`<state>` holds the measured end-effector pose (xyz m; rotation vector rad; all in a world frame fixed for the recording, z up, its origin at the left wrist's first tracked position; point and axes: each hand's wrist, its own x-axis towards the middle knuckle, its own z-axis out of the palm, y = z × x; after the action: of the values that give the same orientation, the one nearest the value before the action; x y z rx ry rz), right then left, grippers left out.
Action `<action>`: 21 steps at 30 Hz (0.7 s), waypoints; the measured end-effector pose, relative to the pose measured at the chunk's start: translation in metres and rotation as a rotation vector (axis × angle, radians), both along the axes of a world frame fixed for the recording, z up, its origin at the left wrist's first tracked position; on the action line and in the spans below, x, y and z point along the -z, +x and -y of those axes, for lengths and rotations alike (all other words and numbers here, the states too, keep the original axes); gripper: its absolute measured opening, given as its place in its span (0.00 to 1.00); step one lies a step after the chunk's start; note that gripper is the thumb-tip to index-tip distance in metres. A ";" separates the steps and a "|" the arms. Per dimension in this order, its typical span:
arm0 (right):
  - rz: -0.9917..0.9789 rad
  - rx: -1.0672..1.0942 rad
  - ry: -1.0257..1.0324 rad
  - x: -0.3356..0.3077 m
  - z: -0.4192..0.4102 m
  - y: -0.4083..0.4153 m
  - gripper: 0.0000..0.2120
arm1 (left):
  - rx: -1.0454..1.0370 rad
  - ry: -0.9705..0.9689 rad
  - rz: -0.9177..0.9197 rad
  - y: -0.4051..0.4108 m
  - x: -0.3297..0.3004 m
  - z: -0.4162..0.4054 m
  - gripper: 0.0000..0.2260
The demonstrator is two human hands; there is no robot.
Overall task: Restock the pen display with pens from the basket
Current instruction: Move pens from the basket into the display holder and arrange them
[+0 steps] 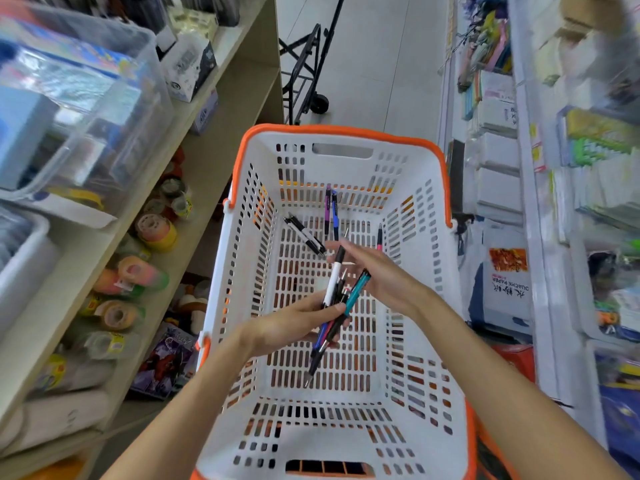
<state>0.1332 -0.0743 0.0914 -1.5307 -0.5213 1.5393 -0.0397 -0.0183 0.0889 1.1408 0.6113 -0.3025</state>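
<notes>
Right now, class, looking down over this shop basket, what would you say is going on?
A person stands in a stationery aisle over a white plastic basket with an orange rim. The left hand grips a bunch of mixed pens, and the right hand touches the bunch's upper ends. A few loose pens remain on the basket floor: a black-and-white pair, a purple and a blue one, and a pink one.

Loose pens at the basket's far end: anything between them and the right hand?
Nothing visible blocks them. The right hand hovers just short of the loose pens, which lie uncovered on the basket floor.
</notes>
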 end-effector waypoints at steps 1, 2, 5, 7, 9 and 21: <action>0.031 -0.025 0.027 -0.003 0.001 -0.001 0.16 | 0.011 -0.005 0.007 0.000 -0.001 0.001 0.11; 0.070 -0.034 0.043 -0.006 0.002 -0.002 0.14 | 0.015 -0.006 0.013 -0.001 -0.004 0.001 0.10; 0.222 0.105 0.060 -0.012 0.005 0.000 0.12 | 0.014 -0.052 0.011 -0.005 -0.004 -0.002 0.10; 0.238 0.353 0.098 -0.017 0.008 0.007 0.10 | 0.013 -0.086 -0.001 -0.008 -0.003 -0.002 0.11; 0.316 0.572 0.122 -0.023 0.011 0.013 0.06 | -0.124 -0.108 -0.033 -0.009 0.001 0.000 0.13; 0.690 0.225 0.009 -0.001 0.047 -0.057 0.06 | -0.739 0.100 -0.050 0.009 0.018 0.015 0.13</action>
<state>0.0758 -0.1212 0.0921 -2.0291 -0.7028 0.8106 -0.0303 -0.0333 0.0708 0.9292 1.0510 0.3371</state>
